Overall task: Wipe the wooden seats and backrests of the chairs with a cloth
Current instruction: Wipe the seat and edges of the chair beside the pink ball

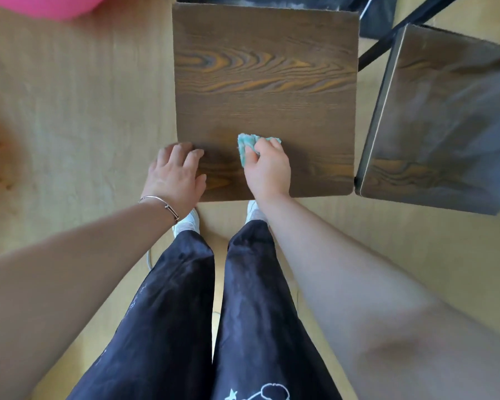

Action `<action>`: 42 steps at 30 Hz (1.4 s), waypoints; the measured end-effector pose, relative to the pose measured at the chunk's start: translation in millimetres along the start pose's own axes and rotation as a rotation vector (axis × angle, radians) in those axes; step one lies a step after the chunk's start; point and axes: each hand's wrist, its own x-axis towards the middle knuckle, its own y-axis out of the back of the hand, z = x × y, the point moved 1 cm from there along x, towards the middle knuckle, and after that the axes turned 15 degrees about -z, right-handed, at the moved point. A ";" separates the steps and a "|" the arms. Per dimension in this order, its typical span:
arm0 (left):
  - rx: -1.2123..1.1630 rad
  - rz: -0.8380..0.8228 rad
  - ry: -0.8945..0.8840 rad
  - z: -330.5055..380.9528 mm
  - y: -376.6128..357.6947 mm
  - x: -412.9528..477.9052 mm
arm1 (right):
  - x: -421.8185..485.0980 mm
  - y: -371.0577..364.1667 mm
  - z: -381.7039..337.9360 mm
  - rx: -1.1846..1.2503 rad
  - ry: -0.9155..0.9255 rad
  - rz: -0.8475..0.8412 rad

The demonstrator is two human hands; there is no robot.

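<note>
A dark brown wooden chair seat [266, 82] with orange grain lies straight ahead of me, seen from above. My right hand [267, 168] grips a bunched teal cloth [247, 144] and holds it against the near part of the seat. My left hand [176, 174] rests on the seat's near left corner with its fingers spread flat. A thin bracelet circles my left wrist. The chair's backrest is out of view.
A second wooden chair seat [445, 119] stands tilted at the right, nearly touching the first, with a black metal bar [401, 33] behind it. A pink object [46, 5] lies at the top left on the pale wood floor [84, 111]. My legs and white shoes stand below the seat's front edge.
</note>
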 end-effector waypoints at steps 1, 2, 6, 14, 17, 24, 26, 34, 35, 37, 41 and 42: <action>0.011 0.000 -0.025 13.4 2.0 4.2 | -1.7 13.5 19.7 0.012 -0.033 0.025; 0.024 0.001 -0.053 27.9 4.0 9.1 | -4.0 28.2 40.0 0.018 -0.070 0.047; 0.110 0.009 -0.168 88.2 8.4 28.9 | -12.9 81.9 121.7 -0.003 -0.213 0.129; 0.217 0.002 -0.289 149.8 -0.2 53.2 | -15.4 96.6 193.8 0.071 -0.351 0.059; 0.243 0.003 -0.287 146.5 -1.3 54.7 | -16.4 88.8 188.3 0.096 -0.380 0.097; 0.315 0.030 -0.232 110.0 3.7 52.0 | -20.1 79.8 170.3 0.089 -0.463 0.168; 0.314 0.048 -0.207 93.8 6.5 50.8 | -20.0 75.9 164.6 0.052 -0.489 0.172; 0.175 0.093 -0.080 32.7 8.2 37.7 | -20.9 49.8 122.8 -0.019 -0.457 0.129; 0.153 0.095 -0.065 25.0 7.9 34.1 | -20.7 44.7 114.5 -0.028 -0.454 0.120; 0.113 0.101 -0.035 9.4 7.1 26.1 | -19.7 35.5 97.5 -0.023 -0.439 0.120; 0.059 0.107 0.031 -24.9 4.8 9.3 | -12.7 11.4 57.8 -0.021 -0.351 0.092; 0.041 0.111 0.045 -33.8 3.7 5.3 | -10.0 3.5 45.6 -0.018 -0.314 0.076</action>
